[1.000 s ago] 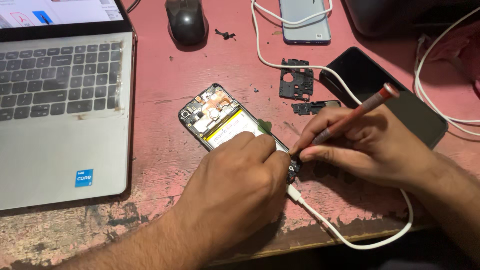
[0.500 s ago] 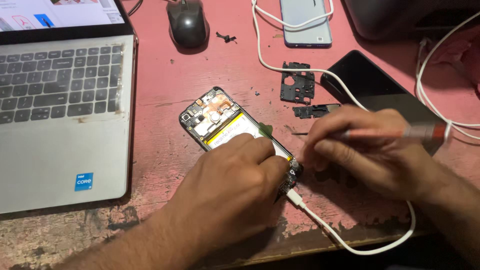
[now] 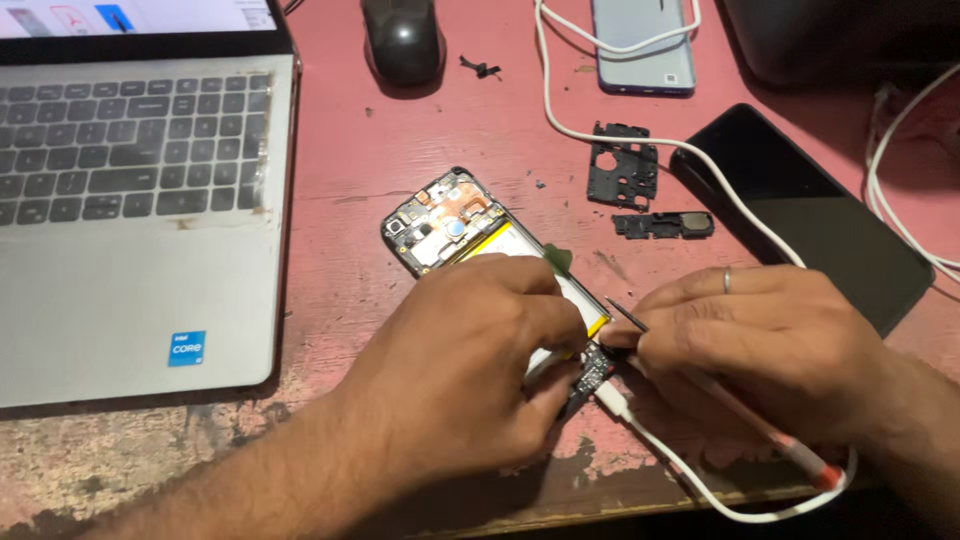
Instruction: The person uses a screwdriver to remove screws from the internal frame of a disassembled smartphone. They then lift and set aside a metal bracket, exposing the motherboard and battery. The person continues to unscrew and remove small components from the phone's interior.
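our left hand (image 3: 470,370) covers the lower half of the opened phone (image 3: 470,235), so we cannot see how much of the battery or the bottom board lies under our palm; only a strip of circuit board peeks out by the fingertips. our right hand (image 3: 760,350) hides most of the screwdriver (image 3: 800,455): we see its dark tip poking out past the knuckles and its orange-red handle end near the table edge, the middle lost under our fingers. the white cable (image 3: 690,485) plugs into the phone's bottom end, and the plug itself is hard to make out between our hands. the laptop (image 3: 140,250) is cut off at the left and top, and the second phone (image 3: 645,45) at the top.

the opened phone lies on the pink table (image 3: 340,150), its long axis running diagonally, camera end pointing up-left toward the mouse (image 3: 403,40), charging end down-right under our hands. our left hand presses down on it, fingers curled shut over its lower edge. our right hand is closed around the screwdriver, whose tip points up-left at the phone's lower corner.

half a second ago the screwdriver lay nearly level with its handle out to the right; now the handle has swung down toward us. a second ago it stood up steeply. the phone has not moved. the black back cover (image 3: 820,215) and two small black frame pieces (image 3: 625,175) lie as before.
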